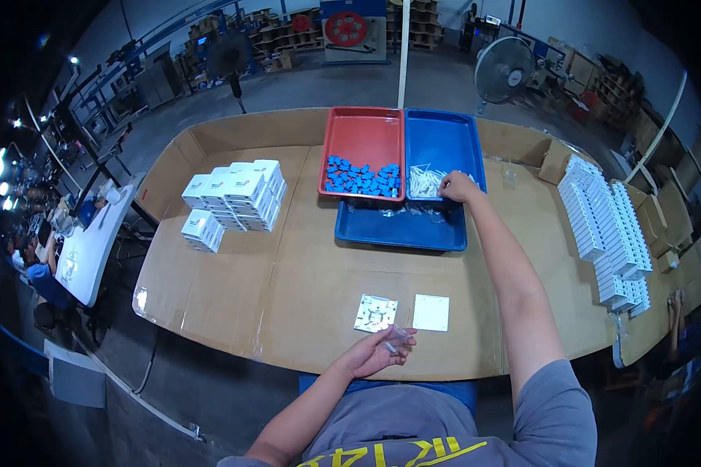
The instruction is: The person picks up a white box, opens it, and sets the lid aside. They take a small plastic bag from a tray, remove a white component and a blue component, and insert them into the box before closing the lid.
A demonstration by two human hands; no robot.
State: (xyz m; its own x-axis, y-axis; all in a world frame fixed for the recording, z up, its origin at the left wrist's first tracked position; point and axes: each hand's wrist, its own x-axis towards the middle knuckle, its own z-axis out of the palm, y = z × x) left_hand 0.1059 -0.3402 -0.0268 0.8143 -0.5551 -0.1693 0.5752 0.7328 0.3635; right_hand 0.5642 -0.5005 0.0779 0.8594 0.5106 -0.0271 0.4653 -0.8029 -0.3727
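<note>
My left hand [375, 354] is near the front edge of the table, palm up, with its fingers curled round a small clear plastic bag [398, 338]. Just beyond it lie a white square plate with dark markings [376, 313] and a plain white square plate [431, 313]. My right hand [458, 187] reaches into the blue tray [444, 136], fingers closed at the edge of a pile of thin white pieces [424, 182]. What the fingertips pinch, if anything, is too small to make out. Small blue parts [362, 177] fill the near end of the red tray [364, 136].
A lower blue tray [401, 230] holds clear bags. White boxes [237, 191] are stacked on the left, and long stacks of white pieces [604, 226] stand on the right. Raised cardboard [249, 128] borders the table. A fan [506, 70] stands behind; people sit at both sides.
</note>
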